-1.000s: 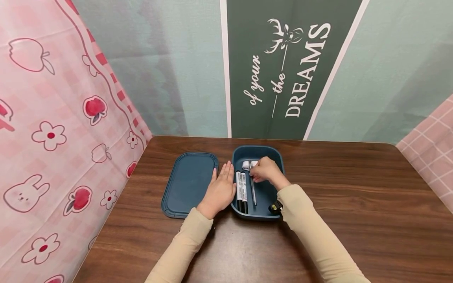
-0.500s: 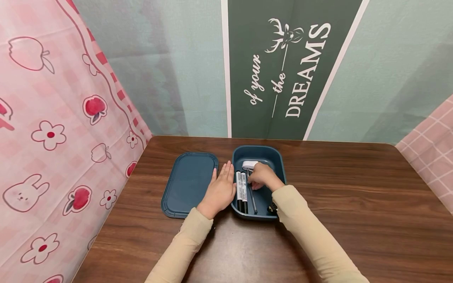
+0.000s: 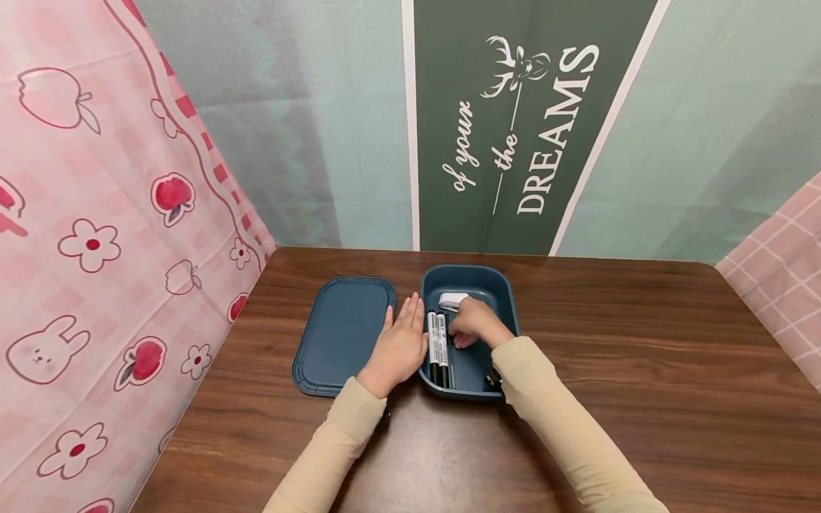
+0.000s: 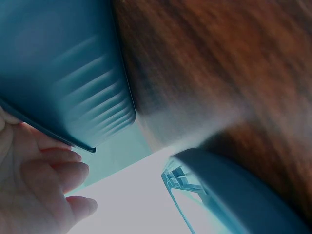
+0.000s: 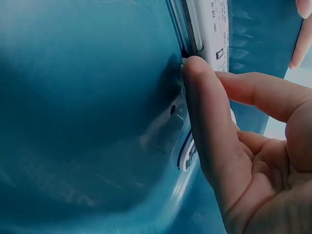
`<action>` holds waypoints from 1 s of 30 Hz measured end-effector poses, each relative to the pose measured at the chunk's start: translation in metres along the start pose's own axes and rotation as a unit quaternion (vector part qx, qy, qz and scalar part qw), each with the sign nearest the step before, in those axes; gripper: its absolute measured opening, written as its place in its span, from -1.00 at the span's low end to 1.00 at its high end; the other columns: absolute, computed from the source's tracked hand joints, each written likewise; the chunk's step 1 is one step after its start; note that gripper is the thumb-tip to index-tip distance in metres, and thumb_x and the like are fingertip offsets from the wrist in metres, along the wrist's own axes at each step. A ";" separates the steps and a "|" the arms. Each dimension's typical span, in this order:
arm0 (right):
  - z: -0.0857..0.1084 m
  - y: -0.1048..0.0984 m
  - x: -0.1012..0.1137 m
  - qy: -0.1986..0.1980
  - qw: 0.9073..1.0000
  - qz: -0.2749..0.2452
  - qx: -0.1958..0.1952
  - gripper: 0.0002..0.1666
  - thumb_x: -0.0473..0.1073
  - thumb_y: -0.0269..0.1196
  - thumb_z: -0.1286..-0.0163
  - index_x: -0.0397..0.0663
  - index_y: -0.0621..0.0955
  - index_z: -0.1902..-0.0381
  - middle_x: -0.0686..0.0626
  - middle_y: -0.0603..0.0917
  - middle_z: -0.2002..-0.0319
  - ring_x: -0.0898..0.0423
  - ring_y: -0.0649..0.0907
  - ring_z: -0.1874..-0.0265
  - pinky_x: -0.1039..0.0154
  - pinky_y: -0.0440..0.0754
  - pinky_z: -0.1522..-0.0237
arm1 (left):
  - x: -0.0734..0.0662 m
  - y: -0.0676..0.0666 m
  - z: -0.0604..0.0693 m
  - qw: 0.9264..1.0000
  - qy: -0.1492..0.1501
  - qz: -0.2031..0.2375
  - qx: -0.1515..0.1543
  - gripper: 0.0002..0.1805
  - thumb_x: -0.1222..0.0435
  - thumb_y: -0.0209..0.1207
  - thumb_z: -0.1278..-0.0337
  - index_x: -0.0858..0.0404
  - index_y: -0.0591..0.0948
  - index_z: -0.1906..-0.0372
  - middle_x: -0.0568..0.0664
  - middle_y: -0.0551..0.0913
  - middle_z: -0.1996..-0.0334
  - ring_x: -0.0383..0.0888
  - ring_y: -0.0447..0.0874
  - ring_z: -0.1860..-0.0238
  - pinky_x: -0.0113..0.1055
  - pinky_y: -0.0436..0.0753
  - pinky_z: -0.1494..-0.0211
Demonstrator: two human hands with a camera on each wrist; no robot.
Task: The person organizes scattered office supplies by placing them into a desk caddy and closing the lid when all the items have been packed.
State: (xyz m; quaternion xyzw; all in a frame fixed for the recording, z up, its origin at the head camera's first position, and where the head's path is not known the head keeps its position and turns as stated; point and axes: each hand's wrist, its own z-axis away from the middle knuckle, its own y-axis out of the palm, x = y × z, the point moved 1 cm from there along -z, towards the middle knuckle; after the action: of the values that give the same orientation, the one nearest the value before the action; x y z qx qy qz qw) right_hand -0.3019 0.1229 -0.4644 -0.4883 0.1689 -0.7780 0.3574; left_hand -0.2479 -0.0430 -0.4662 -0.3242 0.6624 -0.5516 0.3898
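A blue box [image 3: 487, 280] holds two white-and-black markers [image 3: 437, 345], a clear pen [image 3: 452, 370] close along their right side, and a small white item [image 3: 453, 300] above them. My right hand [image 3: 477, 322] reaches inside; in the right wrist view its thumb and index finger pinch the end of the pen [image 5: 191, 27] beside a white marker [image 5: 218, 34]. My left hand [image 3: 399, 349], fingers extended, rests against the box's left wall; the left wrist view shows its fingers at the rim [image 4: 48, 132].
A matching blue lid [image 3: 346, 331] lies flat on the wooden table [image 3: 641, 342], left of the box and beside the left hand. Fabric curtains [image 3: 308, 128] hang behind the table and along both sides.
The right hand has moved slightly down and left inside the box, bringing the pen from a slant to lie close beside the markers. More of the white item shows. The left hand has stayed put.
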 end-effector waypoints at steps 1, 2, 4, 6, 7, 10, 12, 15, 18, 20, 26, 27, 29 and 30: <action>0.000 0.000 0.000 -0.001 1.000 0.000 0.000 -0.85 -0.39 0.25 -0.16 -0.35 0.61 0.57 -0.12 0.64 0.72 0.13 0.64 0.77 0.25 0.64 0.60 | 0.000 0.000 0.000 1.000 0.000 0.000 0.000 -0.38 0.19 -0.11 -0.42 0.44 0.11 -0.42 0.21 0.02 -0.44 0.04 -0.02 -0.45 0.07 0.01 -0.41; 0.000 -0.001 0.000 -0.001 1.000 0.001 -0.001 -0.85 -0.39 0.25 -0.15 -0.36 0.61 0.58 -0.12 0.64 0.72 0.13 0.64 0.77 0.25 0.64 0.61 | 0.000 0.000 0.000 1.000 -0.001 0.001 0.002 -0.38 0.19 -0.11 -0.43 0.44 0.10 -0.42 0.21 0.02 -0.44 0.04 -0.02 -0.45 0.07 0.01 -0.41; 0.000 -0.001 0.000 -0.003 1.000 0.004 0.000 -0.85 -0.39 0.24 -0.14 -0.36 0.62 0.60 -0.12 0.64 0.73 0.13 0.64 0.77 0.25 0.64 0.61 | 0.000 -0.001 0.000 1.000 -0.002 0.001 0.003 -0.38 0.19 -0.11 -0.43 0.44 0.10 -0.42 0.21 0.01 -0.44 0.03 -0.03 -0.45 0.07 0.00 -0.41; 0.001 -0.002 0.000 -0.005 1.000 0.004 0.003 -0.85 -0.40 0.24 -0.13 -0.36 0.62 0.60 -0.12 0.63 0.73 0.13 0.64 0.77 0.25 0.64 0.61 | -0.001 -0.001 0.000 1.000 -0.002 0.001 0.005 -0.38 0.19 -0.11 -0.43 0.44 0.10 -0.42 0.21 0.01 -0.44 0.03 -0.03 -0.45 0.07 0.00 -0.41; 0.001 -0.002 0.000 -0.005 1.000 0.002 0.005 -0.86 -0.40 0.24 -0.13 -0.36 0.62 0.60 -0.12 0.63 0.73 0.13 0.64 0.77 0.25 0.64 0.61 | -0.001 -0.001 0.000 1.000 -0.002 0.001 0.005 -0.38 0.19 -0.11 -0.43 0.44 0.10 -0.42 0.21 0.01 -0.44 0.03 -0.03 -0.45 0.07 0.00 -0.41; 0.001 -0.003 -0.001 -0.006 1.000 -0.006 0.010 -0.87 -0.40 0.25 -0.13 -0.35 0.62 0.59 -0.12 0.63 0.73 0.13 0.64 0.77 0.25 0.64 0.60 | -0.001 -0.002 0.000 1.000 -0.001 0.002 0.006 -0.38 0.19 -0.11 -0.42 0.45 0.10 -0.42 0.21 0.02 -0.44 0.04 -0.02 -0.45 0.07 0.00 -0.41; 0.001 -0.003 -0.001 -0.005 1.000 -0.018 0.009 -0.87 -0.40 0.26 -0.12 -0.36 0.62 0.59 -0.12 0.63 0.73 0.13 0.64 0.77 0.25 0.65 0.60 | -0.001 -0.002 0.000 1.000 -0.001 0.002 0.005 -0.38 0.19 -0.11 -0.42 0.45 0.10 -0.42 0.21 0.02 -0.44 0.04 -0.02 -0.45 0.07 0.00 -0.41; 0.002 -0.005 -0.002 -0.006 0.999 -0.046 0.007 -0.88 -0.42 0.27 -0.09 -0.37 0.62 0.60 -0.10 0.62 0.75 0.16 0.62 0.78 0.27 0.64 0.60 | -0.001 -0.002 0.000 1.000 0.000 0.002 0.003 -0.38 0.20 -0.11 -0.42 0.45 0.11 -0.42 0.22 0.03 -0.44 0.04 -0.01 -0.45 0.07 -0.01 -0.41; 0.004 -0.009 -0.004 -0.010 0.995 -0.098 0.007 -0.89 -0.44 0.26 -0.07 -0.40 0.62 0.60 -0.08 0.61 0.76 0.19 0.60 0.79 0.30 0.63 0.61 | -0.001 -0.002 -0.001 1.000 0.000 0.006 0.001 -0.38 0.20 -0.10 -0.42 0.45 0.11 -0.41 0.22 0.03 -0.44 0.05 0.00 -0.44 0.07 0.00 -0.41; 0.006 -0.012 -0.005 -0.017 0.990 -0.139 0.010 -0.90 -0.45 0.25 -0.09 -0.42 0.62 0.58 -0.06 0.60 0.76 0.20 0.59 0.79 0.34 0.62 0.63 | -0.001 -0.001 -0.001 1.000 -0.001 0.009 0.001 -0.38 0.20 -0.09 -0.41 0.45 0.11 -0.41 0.22 0.03 -0.44 0.05 0.00 -0.44 0.08 0.00 -0.41; 0.013 -0.026 -0.009 -0.041 0.970 -0.234 0.054 -0.75 -0.43 0.21 -0.20 -0.62 0.56 0.23 -0.05 0.63 0.67 0.22 0.64 0.69 0.38 0.62 0.55 | -0.001 -0.001 -0.001 1.000 -0.003 0.006 0.004 -0.37 0.20 -0.09 -0.41 0.44 0.10 -0.42 0.21 0.01 -0.45 0.05 -0.01 -0.45 0.07 0.00 -0.41; 0.014 -0.029 -0.009 -0.043 0.966 -0.246 0.062 -0.70 -0.43 0.20 -0.22 -0.66 0.53 0.16 -0.04 0.64 0.65 0.22 0.65 0.67 0.38 0.63 0.53 | -0.001 -0.001 -0.001 1.000 -0.003 0.006 0.004 -0.37 0.20 -0.09 -0.41 0.44 0.10 -0.42 0.21 0.01 -0.45 0.05 -0.01 -0.45 0.07 0.00 -0.41; 0.015 -0.034 -0.011 -0.044 0.959 -0.271 0.075 -0.65 -0.41 0.19 -0.25 -0.68 0.50 0.10 -0.04 0.66 0.63 0.22 0.67 0.63 0.37 0.64 0.48 | -0.001 -0.001 -0.001 1.000 -0.003 0.007 0.004 -0.37 0.20 -0.10 -0.42 0.44 0.10 -0.42 0.21 0.01 -0.45 0.05 -0.01 -0.45 0.08 0.00 -0.41; 0.015 -0.036 -0.012 -0.044 0.955 -0.283 0.078 -0.66 -0.40 0.18 -0.27 -0.67 0.51 0.10 -0.04 0.66 0.62 0.22 0.67 0.61 0.37 0.65 0.46 | -0.001 -0.001 -0.001 1.000 -0.003 0.007 0.004 -0.38 0.19 -0.10 -0.42 0.44 0.10 -0.42 0.21 0.01 -0.45 0.05 -0.02 -0.45 0.08 0.00 -0.41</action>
State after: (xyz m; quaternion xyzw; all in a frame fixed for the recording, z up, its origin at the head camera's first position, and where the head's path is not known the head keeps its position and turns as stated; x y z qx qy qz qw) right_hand -0.2999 0.1573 -0.4430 -0.5205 -0.0538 -0.8357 0.1668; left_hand -0.2482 -0.0418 -0.4651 -0.3194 0.6614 -0.5503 0.3971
